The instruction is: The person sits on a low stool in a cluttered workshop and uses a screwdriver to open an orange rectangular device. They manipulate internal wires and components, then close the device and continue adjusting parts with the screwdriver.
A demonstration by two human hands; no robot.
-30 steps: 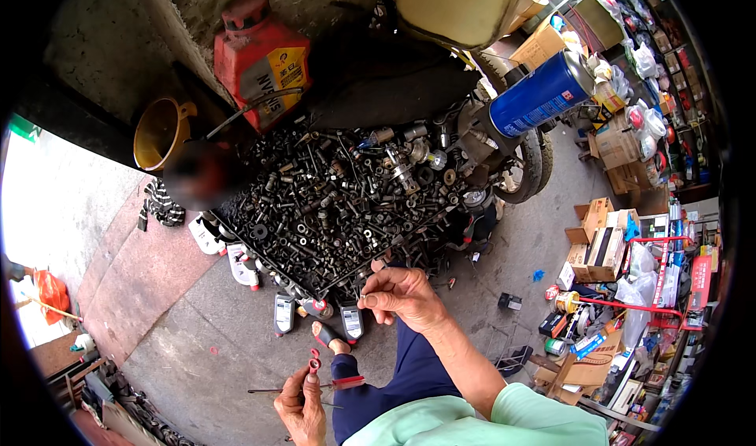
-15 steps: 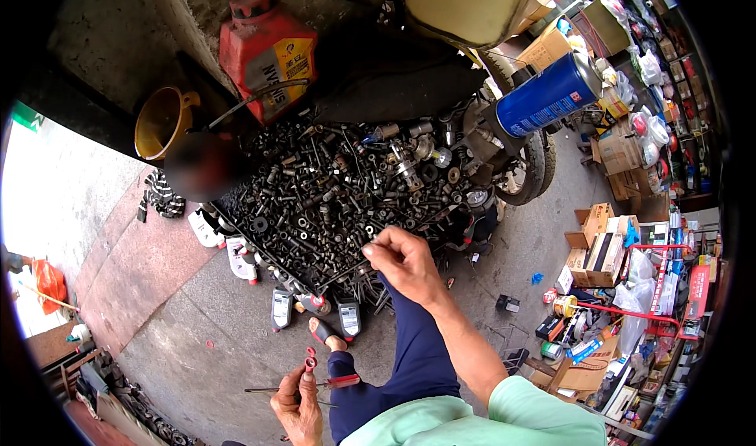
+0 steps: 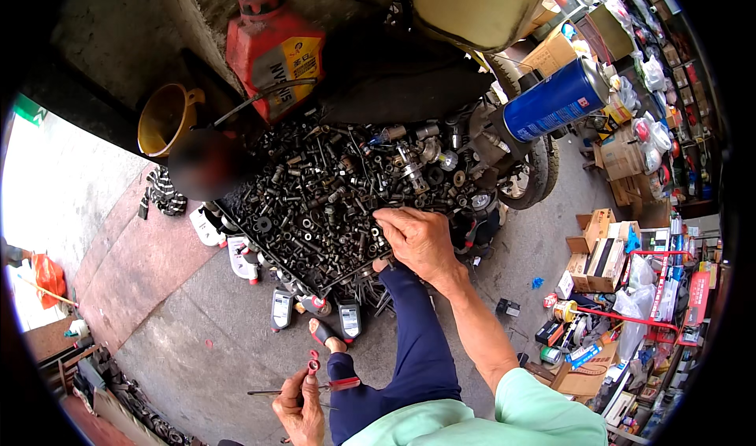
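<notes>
My left hand (image 3: 299, 414), low in the picture, is closed round a screwdriver with a red handle (image 3: 344, 384) and a thin shaft pointing left. Upright between its thumb and fingers stands a small red part with ring-shaped ends (image 3: 313, 365). My right hand (image 3: 423, 241) reaches over the near right side of a large heap of dark bolts, nuts and washers (image 3: 315, 198). Its thumb and fingertips are pinched together. Whatever lies between them, if anything, is too small or hidden to make out.
A blue spray can (image 3: 555, 99) stands out at the heap's right, near a wheel (image 3: 539, 174). Behind the heap are a red jug (image 3: 272, 48) and a yellow bucket (image 3: 164, 123). Bottles (image 3: 350, 320) line its near edge. Boxes (image 3: 602, 253) crowd the right side.
My right hand has moved a little farther out and to the right over the heap, still pinched. My left hand keeps its hold, almost in place. The view has shifted slightly.
</notes>
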